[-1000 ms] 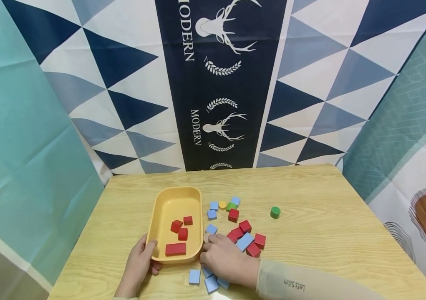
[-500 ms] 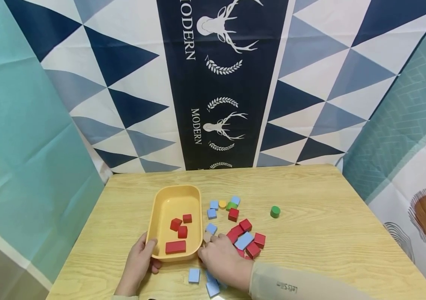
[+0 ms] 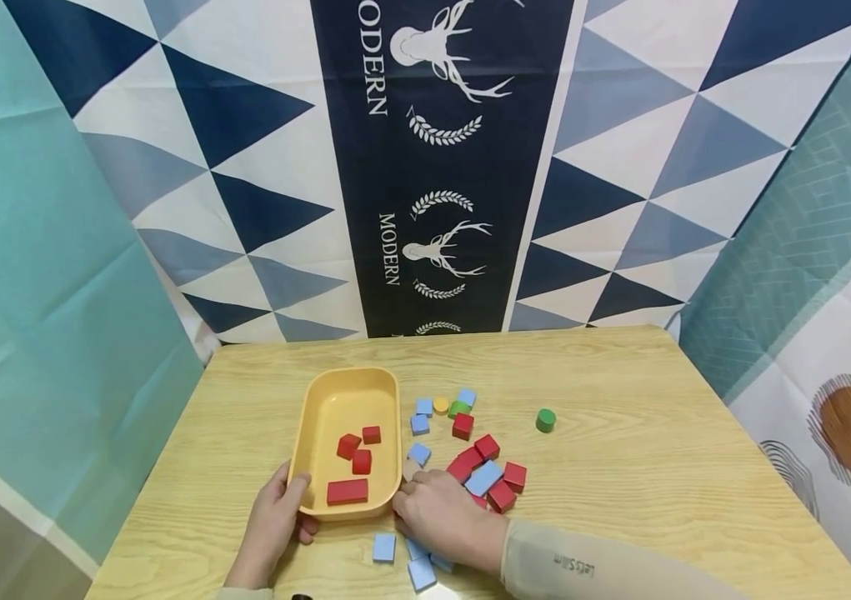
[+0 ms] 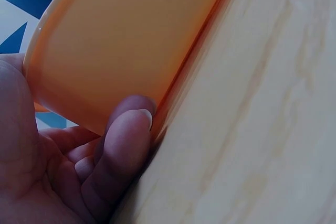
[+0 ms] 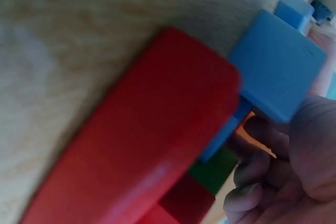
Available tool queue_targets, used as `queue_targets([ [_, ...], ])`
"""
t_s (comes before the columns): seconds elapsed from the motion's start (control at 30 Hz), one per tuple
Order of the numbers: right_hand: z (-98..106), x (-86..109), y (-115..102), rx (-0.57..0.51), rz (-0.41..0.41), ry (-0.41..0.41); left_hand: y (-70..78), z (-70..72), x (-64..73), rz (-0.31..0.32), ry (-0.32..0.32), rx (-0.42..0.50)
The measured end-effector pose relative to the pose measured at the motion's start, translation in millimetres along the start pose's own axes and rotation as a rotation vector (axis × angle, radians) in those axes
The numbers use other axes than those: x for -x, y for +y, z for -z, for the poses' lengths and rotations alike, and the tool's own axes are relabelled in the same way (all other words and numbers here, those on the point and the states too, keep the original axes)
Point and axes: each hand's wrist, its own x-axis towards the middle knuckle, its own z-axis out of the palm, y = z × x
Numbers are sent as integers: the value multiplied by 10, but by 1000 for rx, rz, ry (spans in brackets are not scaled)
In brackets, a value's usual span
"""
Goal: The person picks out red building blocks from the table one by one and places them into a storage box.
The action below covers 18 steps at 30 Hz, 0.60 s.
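Note:
My left hand [image 3: 275, 514] grips the near left corner of a yellow plastic tray [image 3: 312, 408], thumb over the rim. In the left wrist view, its fingers [image 4: 126, 145] curl against the tray's outer wall. Several red blocks [image 3: 347, 492] lie inside the tray. Just outside the tray's near right corner, my right hand [image 3: 446, 515] is down among loose blocks. Its fingers [image 5: 252, 169] are bent in the right wrist view, close to a blue block [image 5: 281, 64]; I cannot tell whether they hold anything. A pale wooden block [image 3: 412, 469] shows by its knuckles.
Red blocks [image 3: 502, 495] and a blue rectangular block [image 3: 484, 477] cluster right of the right hand. Blue blocks [image 3: 421, 573] lie before it. Farther back are a yellow disc [image 3: 441, 406] and small blue blocks [image 3: 420, 424]. A green cylinder [image 3: 545, 420] stands apart to the right.
The right hand has shifted slightly left, and a blue block below it has slid a little nearer. The left hand keeps its grip on the tray. The head view has tilted slightly.

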Motion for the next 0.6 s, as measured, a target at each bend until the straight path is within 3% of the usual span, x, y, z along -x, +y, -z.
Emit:
queue_targets([
  [0.23, 233, 21, 35, -137, 32, -104, 2, 6, -5, 8, -4, 5],
  [0.43, 532, 39, 36, -349, 152, -140, 16, 12, -16, 2, -1, 0],
  [0.6, 684, -63, 47, -498, 145, -116, 3, 2, -11, 0, 1, 9],
])
